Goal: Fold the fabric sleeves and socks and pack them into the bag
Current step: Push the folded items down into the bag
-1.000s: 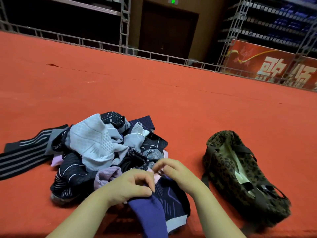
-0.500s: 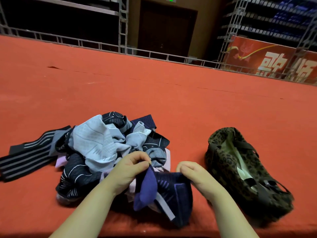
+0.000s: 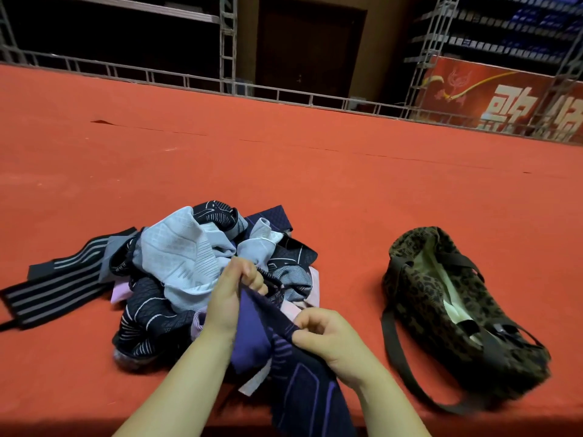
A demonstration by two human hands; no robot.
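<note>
Head view looks down on a wide red carpeted surface (image 3: 315, 171) that fills most of the frame, with a metal railing (image 3: 189, 80) along its far edge and a red banner (image 3: 504, 96) with pale characters at the far right. On the carpet, left of centre, lies a heap of fabric sleeves and socks (image 3: 189, 266): pale grey pieces on top, dark patterned ones beneath, bits of pink at the edges, and a black striped sleeve (image 3: 53, 285) stretched out flat to the left, its near end touching the heap. To the right, well apart from the heap, a leopard-print bag (image 3: 457, 313) lies on its side with its mouth open, a pale lining showing and dark straps trailing toward the near edge. Between the heap and the near edge, a navy and purple sleeve (image 3: 293, 380) is held up off the carpet by both hands and pulled taut between them. The left hand (image 3: 233, 294) is curled tightly, fingers and thumb gripping the sleeve's upper edge just in front of the heap. The right hand (image 3: 331, 335) is nearer the camera, its fingers bent and thumb pinching the same edge lower down, the rest of the sleeve hanging below it.
</note>
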